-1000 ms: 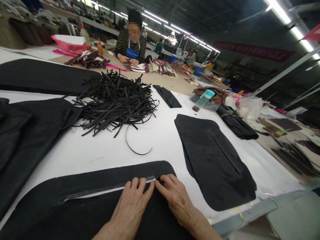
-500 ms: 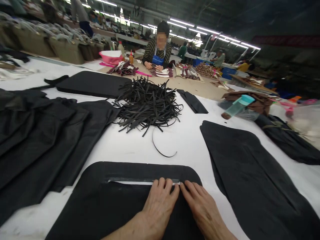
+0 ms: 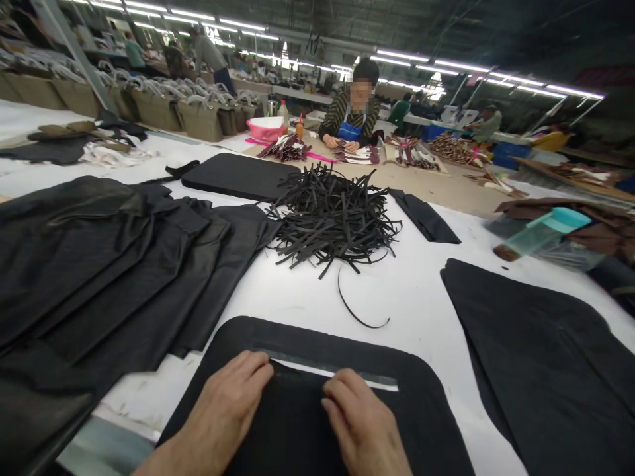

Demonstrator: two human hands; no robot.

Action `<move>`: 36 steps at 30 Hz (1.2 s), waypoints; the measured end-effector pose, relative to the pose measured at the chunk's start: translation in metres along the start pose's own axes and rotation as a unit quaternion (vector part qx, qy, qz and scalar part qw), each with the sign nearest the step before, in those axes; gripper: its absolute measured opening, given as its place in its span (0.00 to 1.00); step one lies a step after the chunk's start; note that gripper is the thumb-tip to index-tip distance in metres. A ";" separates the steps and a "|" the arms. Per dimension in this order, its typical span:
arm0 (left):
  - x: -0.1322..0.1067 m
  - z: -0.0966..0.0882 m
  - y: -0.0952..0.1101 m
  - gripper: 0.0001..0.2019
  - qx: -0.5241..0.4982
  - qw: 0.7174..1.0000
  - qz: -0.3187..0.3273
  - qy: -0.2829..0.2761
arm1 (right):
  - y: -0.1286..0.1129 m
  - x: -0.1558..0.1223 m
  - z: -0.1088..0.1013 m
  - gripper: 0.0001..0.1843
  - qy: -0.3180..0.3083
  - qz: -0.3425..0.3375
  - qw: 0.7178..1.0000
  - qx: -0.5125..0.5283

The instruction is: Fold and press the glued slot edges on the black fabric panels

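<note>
A black leather-like panel (image 3: 297, 423) with rounded corners lies flat in front of me, and a long narrow slot (image 3: 317, 370) near its far edge shows white through it. My left hand (image 3: 228, 393) is at the slot's left end, its fingers pressed together on the slot's near edge. Further right, my right hand (image 3: 362, 416) has its fingers curled and pinching that same edge. The fingertips are partly hidden. Beyond the panel, one loose black strip (image 3: 354, 311) curves on the white tabletop (image 3: 292, 294).
A heap of black strips (image 3: 337, 218) lies ahead, beside a thick black slab (image 3: 238, 175). Overlapping black pieces (image 3: 124, 258) cover the left, and more panels (image 3: 546, 350) lie right. A teal-lidded bottle (image 3: 540, 235) rests at right. A co-worker (image 3: 350, 119) sits opposite.
My hands were close together at the slot's right part; now they are apart, the left one at the slot's left end. The view has shifted left, so things appear further right.
</note>
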State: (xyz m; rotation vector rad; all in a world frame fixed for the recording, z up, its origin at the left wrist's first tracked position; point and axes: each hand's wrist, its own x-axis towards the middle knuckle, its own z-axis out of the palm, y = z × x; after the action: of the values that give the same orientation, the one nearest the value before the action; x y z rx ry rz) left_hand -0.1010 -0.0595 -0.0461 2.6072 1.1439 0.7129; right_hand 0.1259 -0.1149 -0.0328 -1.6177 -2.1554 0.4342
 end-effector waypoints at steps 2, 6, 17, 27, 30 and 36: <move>-0.004 -0.002 -0.016 0.12 -0.026 0.999 -0.041 -0.022 | -0.022 0.021 0.012 0.10 -0.022 0.030 0.999 -0.002; 0.001 0.005 -0.026 0.13 -0.064 0.991 -0.102 -0.058 | -0.042 0.048 0.027 0.10 -0.058 0.079 0.994 -0.040; 0.007 0.003 -0.019 0.15 -0.073 0.984 -0.124 -0.100 | -0.046 0.057 0.058 0.11 -0.020 0.045 0.995 -0.083; 0.001 -0.004 -0.027 0.14 -0.044 0.991 -0.088 -0.091 | -0.038 0.050 0.068 0.10 0.028 -0.105 0.988 -0.105; -0.007 -0.006 -0.030 0.13 -0.017 0.995 -0.068 -0.076 | -0.038 0.052 0.066 0.14 0.008 -0.118 0.986 -0.120; -0.016 -0.004 -0.031 0.14 0.032 0.997 -0.050 -0.052 | -0.042 0.058 0.064 0.22 -0.020 -0.122 0.978 -0.166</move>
State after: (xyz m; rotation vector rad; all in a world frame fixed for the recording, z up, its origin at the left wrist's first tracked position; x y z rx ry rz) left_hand -0.1319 -0.0501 -0.0598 2.5845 1.2747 0.5218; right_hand 0.0450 -0.0715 -0.0600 -1.4846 -2.5224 0.0313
